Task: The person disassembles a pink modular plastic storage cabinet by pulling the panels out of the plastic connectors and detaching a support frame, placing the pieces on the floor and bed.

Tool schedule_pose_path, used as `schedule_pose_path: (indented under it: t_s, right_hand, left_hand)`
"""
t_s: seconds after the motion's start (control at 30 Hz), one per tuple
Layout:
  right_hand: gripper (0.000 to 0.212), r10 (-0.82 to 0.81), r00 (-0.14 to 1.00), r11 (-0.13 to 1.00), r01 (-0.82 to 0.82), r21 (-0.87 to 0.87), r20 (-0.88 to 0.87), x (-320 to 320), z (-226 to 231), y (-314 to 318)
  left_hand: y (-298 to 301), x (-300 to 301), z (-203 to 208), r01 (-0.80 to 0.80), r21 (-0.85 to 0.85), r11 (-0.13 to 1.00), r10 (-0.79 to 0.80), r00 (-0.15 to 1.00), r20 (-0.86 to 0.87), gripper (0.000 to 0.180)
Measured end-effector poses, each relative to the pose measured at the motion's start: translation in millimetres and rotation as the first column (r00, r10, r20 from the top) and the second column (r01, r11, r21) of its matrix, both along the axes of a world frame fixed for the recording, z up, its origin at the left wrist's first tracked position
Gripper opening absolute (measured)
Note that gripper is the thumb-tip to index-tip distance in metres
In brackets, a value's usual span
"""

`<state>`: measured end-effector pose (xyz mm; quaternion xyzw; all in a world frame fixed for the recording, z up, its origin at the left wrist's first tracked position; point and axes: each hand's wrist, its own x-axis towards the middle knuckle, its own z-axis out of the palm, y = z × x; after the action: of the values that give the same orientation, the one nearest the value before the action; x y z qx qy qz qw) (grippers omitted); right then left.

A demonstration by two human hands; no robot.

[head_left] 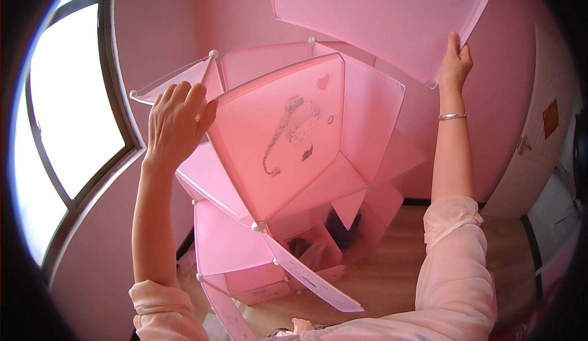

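A pink panel storage cabinet point(236, 236) with white corner connectors stands before me, tilted in the view. Its upper front bears a panel with a line drawing of a braided figure point(245, 120). My left hand point(177, 120) is closed over the upper left corner beside that panel, fingers curled and their tips hidden. High on the right, my right hand point(456, 65) grips the lower right corner of a loose pink panel point(373, 16). This panel is apart from the cabinet's front and runs out of the top of the view. Its edge has a pale rim.
A lower door point(312, 273) swings out toward me. Dark items point(343, 227) lie inside lower compartments. At the left is a bright window point(73, 102); pink walls point(496, 102) stand behind. A pale door point(527, 126) is at the right, above a wooden floor point(392, 261).
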<state>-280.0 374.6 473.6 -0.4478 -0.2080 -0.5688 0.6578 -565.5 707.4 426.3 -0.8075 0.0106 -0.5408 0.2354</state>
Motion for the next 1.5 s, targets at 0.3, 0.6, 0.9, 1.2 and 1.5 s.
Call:
schedule_pose_path:
  t_s: [0.3,0.6,0.9,1.2,1.5]
  right_hand:
    - [0.019,0.201,0.979,0.937,-0.185,0.298,-0.024,-90,-52,-82]
    - [0.022,-0.456,0.88,0.884,0.465,0.05,-0.131,-241,-160,-228]
    - [0.026,-0.926,-0.091,0.261,0.544,-0.797,-0.366,-373,-309,-295]
    - [0.011,-0.998,0.045,-0.041,0.071,-0.997,0.044,-405,-407,-338]
    - [0.017,-0.881,0.473,-0.023,-0.005,-1.0,0.018,-378,-406,-447]
  left_hand:
    - [-13,0,-15,-0.013,-0.064,0.998,0.026,0.979,0.202,0.043]
    - [-51,10,-81,0.326,0.031,0.945,-0.324,0.913,0.247,0.029]
    - [-194,-16,-237,0.751,-0.466,0.469,-0.871,0.307,-0.383,0.03]
    - [-370,0,-382,-0.948,-0.315,-0.037,-0.874,-0.123,0.47,0.055]
    - [-528,75,-467,-0.966,0.145,-0.213,-0.77,0.257,0.584,0.061]
